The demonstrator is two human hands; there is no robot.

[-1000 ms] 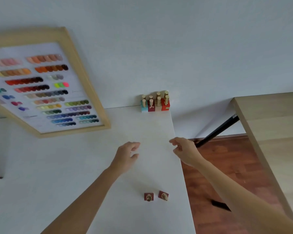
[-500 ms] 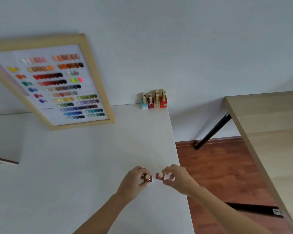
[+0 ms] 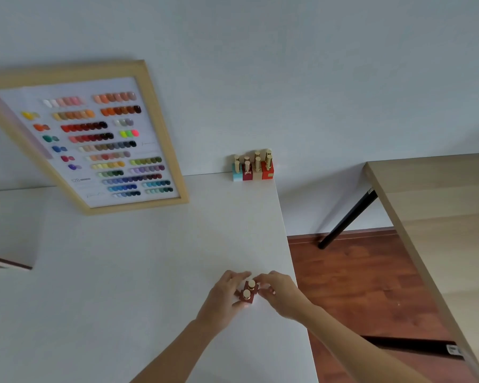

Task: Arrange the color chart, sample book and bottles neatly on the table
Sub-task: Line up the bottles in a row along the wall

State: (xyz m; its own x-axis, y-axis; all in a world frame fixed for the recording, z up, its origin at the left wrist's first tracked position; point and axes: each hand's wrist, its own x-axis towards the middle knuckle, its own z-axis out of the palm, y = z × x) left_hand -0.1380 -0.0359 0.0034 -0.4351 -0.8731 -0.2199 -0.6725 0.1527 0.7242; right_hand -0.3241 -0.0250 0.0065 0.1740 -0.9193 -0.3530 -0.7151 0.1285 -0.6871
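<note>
Both forearms are bare from the lower edge of the picture up to the wrists, with no sleeve or cuff showing. The left hand [image 3: 224, 299] and the right hand [image 3: 284, 295] are ungloved. No ring, watch or bracelet can be made out. The fingernails are too small to judge.

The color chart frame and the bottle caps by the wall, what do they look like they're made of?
The color chart has a frame that looks like light, matte wood, pale tan and unglossy, though painted board is possible. The bottles by the wall have caps that look like shiny gold metal or metallised plastic; the picture cannot settle which. Their blocky bodies look opaque and glossy, in blue, dark red, beige and red.
</note>
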